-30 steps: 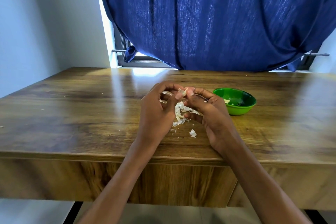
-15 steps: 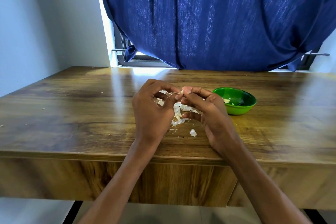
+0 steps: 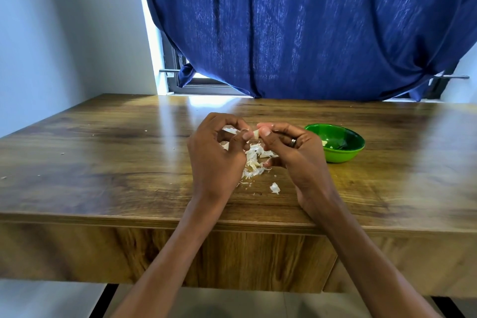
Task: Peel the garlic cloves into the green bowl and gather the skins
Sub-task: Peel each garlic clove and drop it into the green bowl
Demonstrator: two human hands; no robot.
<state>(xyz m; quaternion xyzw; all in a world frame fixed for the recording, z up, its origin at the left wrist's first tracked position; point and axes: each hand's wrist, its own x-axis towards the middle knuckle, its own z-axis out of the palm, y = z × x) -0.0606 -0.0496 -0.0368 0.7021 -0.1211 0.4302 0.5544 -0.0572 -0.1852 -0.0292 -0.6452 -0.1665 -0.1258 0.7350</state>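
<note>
Both hands hover over the middle of the wooden table (image 3: 103,162). My right hand (image 3: 291,152) pinches a small pale garlic clove (image 3: 256,133) between thumb and forefinger. My left hand (image 3: 214,152) has its fingers curled, with its thumb tip at the clove and white skin (image 3: 230,130) showing inside its fingers. A loose pile of white garlic skins (image 3: 254,162) lies on the table under the hands, with one stray piece (image 3: 275,188) nearer to me. The green bowl (image 3: 343,155) stands just right of my right hand, with a pale clove (image 3: 325,143) inside.
A dark blue curtain (image 3: 296,28) hangs behind the table over a window. A white wall (image 3: 64,33) is on the left. Small skin flecks (image 3: 62,153) lie scattered on the left part of the table. The table's front edge runs below my wrists.
My left hand has shifted slightly left and its fingers have opened a little from the clove. My right hand stays pinching the clove in about the same place.
</note>
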